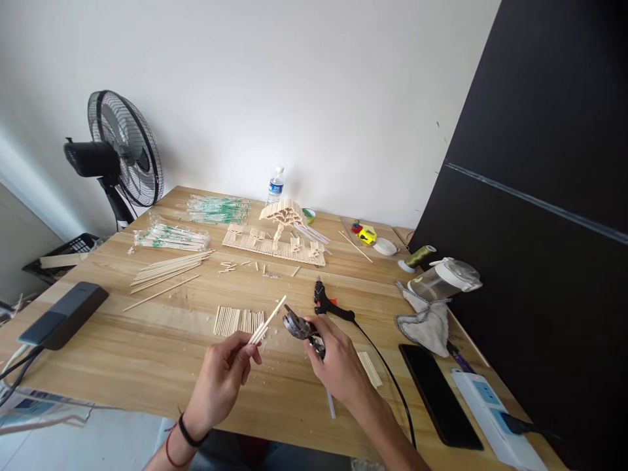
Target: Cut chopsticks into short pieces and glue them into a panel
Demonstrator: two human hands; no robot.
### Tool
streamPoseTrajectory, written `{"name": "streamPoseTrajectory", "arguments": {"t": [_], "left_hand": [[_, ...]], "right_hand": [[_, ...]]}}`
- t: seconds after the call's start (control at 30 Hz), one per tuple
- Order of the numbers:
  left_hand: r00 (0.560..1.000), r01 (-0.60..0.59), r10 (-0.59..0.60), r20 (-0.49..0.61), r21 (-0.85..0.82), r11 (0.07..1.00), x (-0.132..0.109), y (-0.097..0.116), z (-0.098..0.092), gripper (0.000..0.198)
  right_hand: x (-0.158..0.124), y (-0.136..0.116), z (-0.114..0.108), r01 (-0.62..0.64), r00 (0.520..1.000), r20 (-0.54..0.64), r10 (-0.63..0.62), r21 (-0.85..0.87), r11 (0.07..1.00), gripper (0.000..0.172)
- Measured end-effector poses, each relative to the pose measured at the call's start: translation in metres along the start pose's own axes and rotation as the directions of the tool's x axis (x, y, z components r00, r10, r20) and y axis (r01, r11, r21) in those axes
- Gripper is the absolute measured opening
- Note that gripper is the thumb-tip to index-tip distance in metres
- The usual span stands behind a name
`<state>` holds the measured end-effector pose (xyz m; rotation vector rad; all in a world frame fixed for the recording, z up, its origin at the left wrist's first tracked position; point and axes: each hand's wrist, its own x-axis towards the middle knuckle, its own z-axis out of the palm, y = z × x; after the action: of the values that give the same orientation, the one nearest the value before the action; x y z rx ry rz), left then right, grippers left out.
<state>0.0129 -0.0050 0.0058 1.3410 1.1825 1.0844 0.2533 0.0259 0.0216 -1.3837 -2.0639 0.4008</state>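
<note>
In my left hand (pixel 228 366), several thin wooden sticks (pixel 262 330) are pinched between thumb and fingers; one reaches well past the shorter ones. My right hand (pixel 336 356) grips dark metal pruning shears (pixel 297 324), whose jaws sit just right of the long stick's tip, apart from it. Behind my left hand lies a row of short cut sticks (pixel 228 321), side by side. A smaller row of cut sticks (pixel 369 369) is partly hidden by my right hand. Farther back stands a model built of sticks (pixel 275 245), with a roof on a central post.
A black glue gun (pixel 324 301) trails its cable at right. Loose long sticks (pixel 169 269) and wrapped stick packets (pixel 171 235) lie at left, near a power bank (pixel 63 317). A phone (pixel 439 396), power strip (pixel 495 418), cloth (pixel 426 324) and clear jug (pixel 446 280) line the right.
</note>
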Motion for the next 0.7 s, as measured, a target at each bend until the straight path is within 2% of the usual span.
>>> {"name": "streamPoseTrajectory", "arguments": {"t": [0.1,0.17,0.23,0.43,0.57,0.7], "left_hand": [[0.999,-0.041,0.041,0.002,0.036,0.998,-0.006,0.001,0.006,0.048],[0.998,-0.070,0.070,0.009,0.056,0.996,-0.009,0.002,0.010,0.046],[0.995,-0.103,0.103,0.013,0.080,0.991,-0.012,0.003,0.013,0.044],[0.975,-0.210,0.221,-0.019,0.232,0.950,-0.014,0.007,0.008,0.039],[0.962,-0.239,0.267,-0.047,0.317,0.918,-0.014,0.012,0.003,0.035],[0.970,-0.198,0.233,-0.070,0.331,0.923,-0.012,0.013,0.001,0.036]], "right_hand": [[-0.002,0.002,0.001,0.044,0.998,0.047,-0.041,-0.072,0.996,0.049],[-0.001,-0.003,0.001,0.089,0.993,0.089,-0.081,-0.087,0.992,0.056],[0.001,-0.009,0.002,0.138,0.986,0.109,-0.128,-0.088,0.987,0.057],[0.006,-0.014,0.007,0.231,0.973,0.060,-0.224,-0.137,0.963,0.057],[0.006,-0.016,0.007,0.196,0.978,0.089,-0.186,-0.114,0.974,0.054],[0.004,-0.019,0.006,0.104,0.987,0.133,-0.090,-0.107,0.989,0.050]]}}
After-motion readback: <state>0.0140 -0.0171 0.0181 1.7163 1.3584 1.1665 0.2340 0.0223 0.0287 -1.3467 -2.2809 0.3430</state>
